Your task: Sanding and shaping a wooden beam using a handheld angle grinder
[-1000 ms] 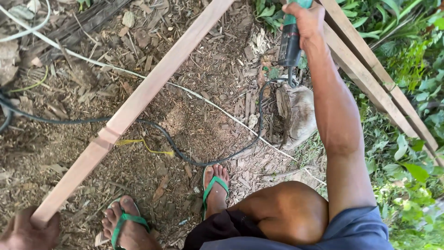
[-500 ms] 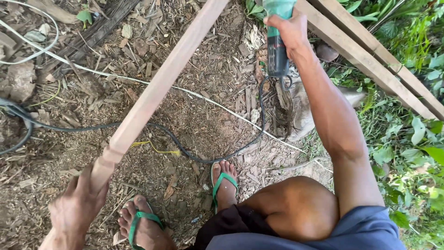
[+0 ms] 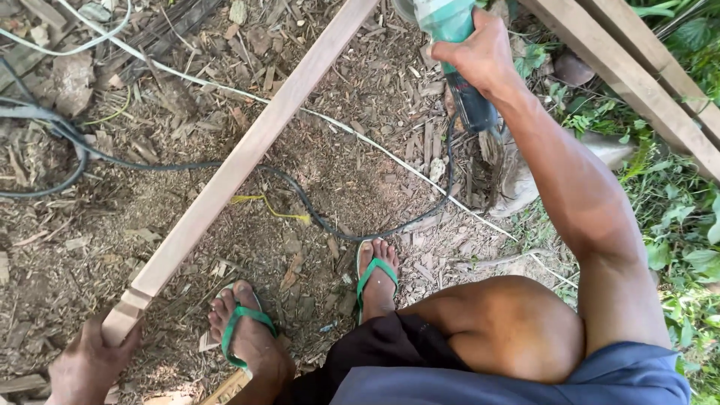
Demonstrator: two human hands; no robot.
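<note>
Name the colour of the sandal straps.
Green sandal straps, clearest in the head view.

Two green sandals [image 3: 375, 274], three wooden battens [image 3: 247, 161].

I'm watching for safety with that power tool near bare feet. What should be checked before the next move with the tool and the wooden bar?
1. Right hand grip on the green power tool: ok, fingers wrapped around its body.
2. Left hand on the near end of the long wooden bar: ok, it holds the notched end.
3. Black power cable away from the bar: not ok, it runs under the bar and curves close to the feet.
4. Foot protection: not ok, only green sandals, toes bare.
5. Tool's working end away from body: cannot tell, it is cut off at the top edge.
6. Footing: not ok, loose wood chips cover the ground.
</note>
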